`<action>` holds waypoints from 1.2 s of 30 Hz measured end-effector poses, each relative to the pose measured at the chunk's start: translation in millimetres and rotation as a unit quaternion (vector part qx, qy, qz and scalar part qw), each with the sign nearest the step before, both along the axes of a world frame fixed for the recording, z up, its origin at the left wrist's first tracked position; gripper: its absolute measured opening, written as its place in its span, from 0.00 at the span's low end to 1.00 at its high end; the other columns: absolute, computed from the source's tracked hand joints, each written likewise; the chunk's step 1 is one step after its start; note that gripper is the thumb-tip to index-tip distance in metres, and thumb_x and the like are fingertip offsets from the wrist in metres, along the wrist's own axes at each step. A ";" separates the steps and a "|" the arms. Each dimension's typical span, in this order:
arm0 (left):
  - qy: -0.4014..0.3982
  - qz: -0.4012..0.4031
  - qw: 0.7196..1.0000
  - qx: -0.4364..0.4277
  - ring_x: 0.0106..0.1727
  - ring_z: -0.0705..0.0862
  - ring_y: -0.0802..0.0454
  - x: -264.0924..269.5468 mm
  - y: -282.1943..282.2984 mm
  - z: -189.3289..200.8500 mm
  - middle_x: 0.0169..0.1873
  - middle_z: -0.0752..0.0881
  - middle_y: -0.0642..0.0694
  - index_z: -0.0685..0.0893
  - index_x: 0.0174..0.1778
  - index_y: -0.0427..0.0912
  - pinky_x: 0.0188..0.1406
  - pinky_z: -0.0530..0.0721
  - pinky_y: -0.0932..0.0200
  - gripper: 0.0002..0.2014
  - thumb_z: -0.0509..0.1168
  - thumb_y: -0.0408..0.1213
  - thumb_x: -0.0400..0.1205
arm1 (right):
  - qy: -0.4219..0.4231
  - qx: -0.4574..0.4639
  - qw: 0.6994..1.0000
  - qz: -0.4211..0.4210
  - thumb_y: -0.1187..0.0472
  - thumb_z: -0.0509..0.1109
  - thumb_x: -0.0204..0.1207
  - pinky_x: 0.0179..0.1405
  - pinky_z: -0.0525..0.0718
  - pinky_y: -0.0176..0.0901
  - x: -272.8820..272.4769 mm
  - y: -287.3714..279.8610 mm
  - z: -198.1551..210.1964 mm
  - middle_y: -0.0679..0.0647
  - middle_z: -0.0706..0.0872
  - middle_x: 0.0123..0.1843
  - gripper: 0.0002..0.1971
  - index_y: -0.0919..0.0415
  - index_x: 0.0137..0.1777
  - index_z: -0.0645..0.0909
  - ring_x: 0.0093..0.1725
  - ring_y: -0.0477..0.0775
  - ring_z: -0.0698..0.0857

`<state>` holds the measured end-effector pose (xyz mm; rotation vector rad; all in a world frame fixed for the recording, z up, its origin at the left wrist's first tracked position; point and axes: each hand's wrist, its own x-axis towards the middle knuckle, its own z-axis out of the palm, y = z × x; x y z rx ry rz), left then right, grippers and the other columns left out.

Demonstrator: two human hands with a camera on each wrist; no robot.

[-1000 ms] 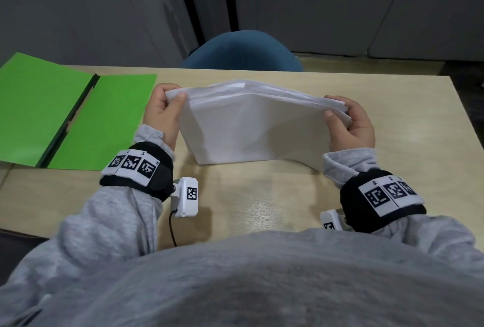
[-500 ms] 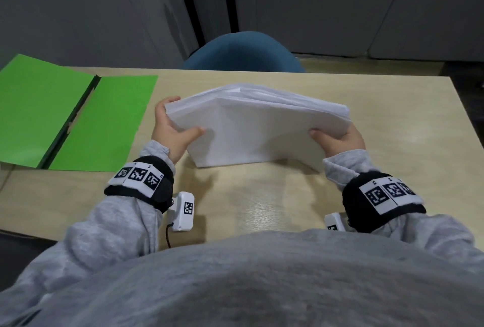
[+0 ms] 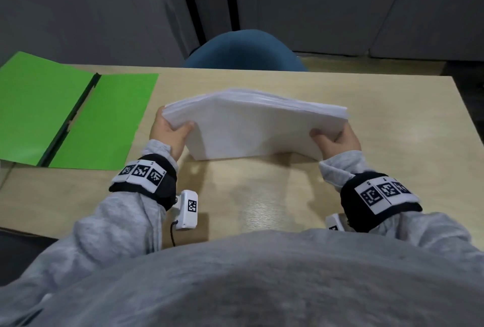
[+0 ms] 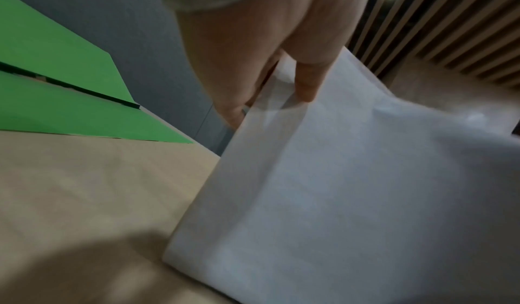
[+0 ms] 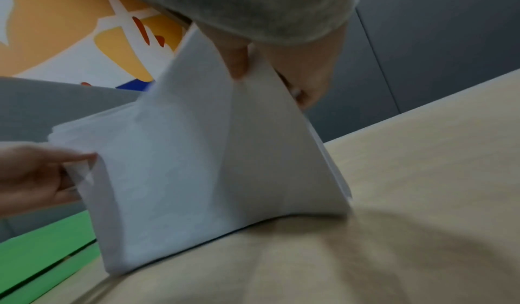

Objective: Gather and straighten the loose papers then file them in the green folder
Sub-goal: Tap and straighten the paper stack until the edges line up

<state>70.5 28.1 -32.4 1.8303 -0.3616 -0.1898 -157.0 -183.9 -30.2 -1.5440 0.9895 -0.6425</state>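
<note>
A stack of white papers (image 3: pixel 256 125) stands on its long lower edge on the wooden table (image 3: pixel 262 195), tilted towards me and bowed along the top. My left hand (image 3: pixel 170 130) grips its left side, thumb on the near face, fingers behind. My right hand (image 3: pixel 335 138) grips the right side the same way. The left wrist view shows the papers (image 4: pixel 351 186) with my left hand (image 4: pixel 281 82) pinching their upper edge. In the right wrist view my right hand (image 5: pixel 267 73) pinches the papers (image 5: pixel 211 175). The green folder (image 3: pixel 76 114) lies open flat at the table's left.
A blue chair back (image 3: pixel 245 50) sits beyond the table's far edge, before grey cabinet doors (image 3: pixel 314 4). The folder (image 4: pixel 56 90) shows left in the left wrist view. Bare tabletop lies between the papers and my body.
Both hands slid from the top corners down the sides of the stack, and the papers' upper edge dropped a little lower and towards me. The folder has not moved.
</note>
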 end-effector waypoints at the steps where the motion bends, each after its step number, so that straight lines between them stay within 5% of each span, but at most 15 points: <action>1: -0.002 0.002 1.000 -0.007 0.44 0.82 0.69 -1.2 -1.0 1.5 0.45 0.84 0.60 0.76 0.65 0.42 0.47 0.80 0.69 0.21 0.69 0.28 0.77 | -0.009 -0.007 1.000 -0.009 0.63 0.70 0.75 0.46 0.78 0.38 0.2 2.1 1.2 0.47 0.86 0.46 0.11 0.50 0.55 0.79 0.47 0.49 0.84; 4: -0.002 0.014 0.998 -0.058 0.45 0.84 0.61 -1.8 -2.7 10.5 0.46 0.86 0.55 0.79 0.56 0.49 0.45 0.82 0.68 0.16 0.69 0.30 0.75 | -0.087 -0.021 0.994 -0.068 0.61 0.68 0.77 0.38 0.82 0.32 -0.3 7.6 11.1 0.40 0.86 0.41 0.10 0.41 0.48 0.80 0.40 0.38 0.84; 6: 0.014 0.012 0.997 -0.080 0.45 0.84 0.56 -0.1 -0.2 7.8 0.46 0.86 0.51 0.77 0.53 0.50 0.44 0.82 0.64 0.18 0.71 0.32 0.69 | -0.104 -0.019 0.993 -0.060 0.60 0.71 0.75 0.36 0.81 0.26 -3.3 7.4 11.6 0.38 0.85 0.41 0.12 0.42 0.53 0.78 0.38 0.33 0.83; 9: 0.010 -0.001 1.000 0.027 0.47 0.84 0.54 -2.2 2.1 -0.6 0.47 0.86 0.52 0.77 0.62 0.43 0.45 0.81 0.65 0.23 0.72 0.31 0.71 | -0.029 -0.004 1.000 0.000 0.61 0.75 0.72 0.35 0.78 0.20 -3.3 4.7 5.9 0.42 0.84 0.43 0.20 0.52 0.62 0.75 0.40 0.38 0.83; 11: -0.005 0.011 0.999 0.049 0.50 0.83 0.51 -5.7 -0.5 -1.4 0.50 0.86 0.49 0.79 0.65 0.39 0.50 0.81 0.62 0.20 0.69 0.31 0.77 | -0.013 0.009 1.000 -0.004 0.63 0.73 0.74 0.35 0.77 0.25 -0.3 5.8 5.2 0.47 0.85 0.43 0.12 0.55 0.56 0.80 0.41 0.43 0.84; 14: -0.014 0.038 0.999 -0.033 0.49 0.83 0.56 -12.3 -5.2 11.8 0.49 0.86 0.49 0.79 0.60 0.41 0.48 0.82 0.67 0.15 0.67 0.28 0.77 | -0.087 -0.005 0.994 -0.058 0.64 0.71 0.76 0.32 0.78 0.26 1.0 10.4 13.0 0.44 0.84 0.35 0.07 0.50 0.42 0.81 0.30 0.31 0.82; 16: 0.003 0.048 0.995 -0.084 0.45 0.83 0.58 -12.1 -5.3 15.8 0.46 0.85 0.51 0.78 0.55 0.46 0.48 0.83 0.64 0.16 0.69 0.29 0.72 | -0.109 -0.017 0.992 -0.067 0.62 0.73 0.74 0.36 0.80 0.27 -1.4 8.0 12.6 0.42 0.85 0.38 0.09 0.45 0.45 0.79 0.35 0.34 0.82; 19: 0.028 0.031 0.999 -0.017 0.47 0.84 0.54 -14.0 -3.1 7.2 0.47 0.85 0.52 0.75 0.62 0.42 0.51 0.81 0.59 0.23 0.70 0.31 0.70 | -0.013 -0.016 1.000 -0.009 0.60 0.74 0.72 0.43 0.78 0.32 -0.5 3.5 5.5 0.45 0.84 0.45 0.18 0.50 0.60 0.76 0.44 0.43 0.83; 22: 0.014 0.025 0.999 0.026 0.55 0.86 0.48 -18.9 -9.5 5.0 0.50 0.87 0.49 0.78 0.65 0.41 0.56 0.81 0.56 0.19 0.67 0.31 0.77 | 0.023 -0.011 1.000 -0.003 0.62 0.70 0.76 0.41 0.78 0.32 3.3 6.5 4.6 0.45 0.85 0.41 0.05 0.53 0.50 0.81 0.43 0.47 0.84; 26: -0.019 0.043 0.997 -0.062 0.41 0.83 0.71 -25.7 -14.8 24.8 0.45 0.85 0.55 0.77 0.59 0.45 0.45 0.81 0.73 0.16 0.66 0.26 0.78 | -0.107 -0.032 0.991 -0.078 0.61 0.70 0.77 0.35 0.81 0.28 2.8 15.1 13.4 0.40 0.85 0.38 0.08 0.44 0.42 0.81 0.35 0.34 0.83; 28: -0.019 0.028 0.999 -0.038 0.40 0.83 0.67 -29.9 -12.8 24.0 0.45 0.83 0.53 0.76 0.57 0.45 0.40 0.79 0.76 0.17 0.70 0.28 0.75 | -0.086 -0.022 0.994 -0.057 0.60 0.72 0.74 0.33 0.80 0.23 -1.0 12.6 11.6 0.40 0.85 0.40 0.09 0.44 0.49 0.79 0.38 0.36 0.83; 30: 0.012 0.012 0.999 0.028 0.43 0.83 0.58 -38.0 -13.6 15.8 0.46 0.83 0.51 0.78 0.58 0.43 0.35 0.78 0.80 0.19 0.73 0.29 0.74 | 0.021 0.014 0.999 0.023 0.60 0.73 0.74 0.26 0.78 0.18 -1.6 10.4 7.1 0.43 0.84 0.39 0.12 0.48 0.54 0.77 0.35 0.39 0.83; 33: 0.060 0.066 0.994 0.058 0.48 0.83 0.48 -48.7 -19.4 12.1 0.48 0.86 0.46 0.84 0.60 0.38 0.38 0.79 0.69 0.16 0.72 0.37 0.77 | 0.092 0.034 0.994 0.038 0.58 0.69 0.78 0.26 0.76 0.28 0.7 11.3 6.1 0.44 0.80 0.32 0.03 0.56 0.44 0.79 0.30 0.43 0.81; 36: 0.032 0.079 0.996 0.003 0.49 0.84 0.50 -49.2 -19.7 20.4 0.48 0.86 0.47 0.84 0.61 0.40 0.40 0.81 0.71 0.16 0.71 0.38 0.78 | 0.019 -0.005 0.999 -0.035 0.57 0.68 0.77 0.21 0.70 0.22 1.4 14.4 10.3 0.45 0.79 0.28 0.10 0.57 0.34 0.78 0.27 0.43 0.75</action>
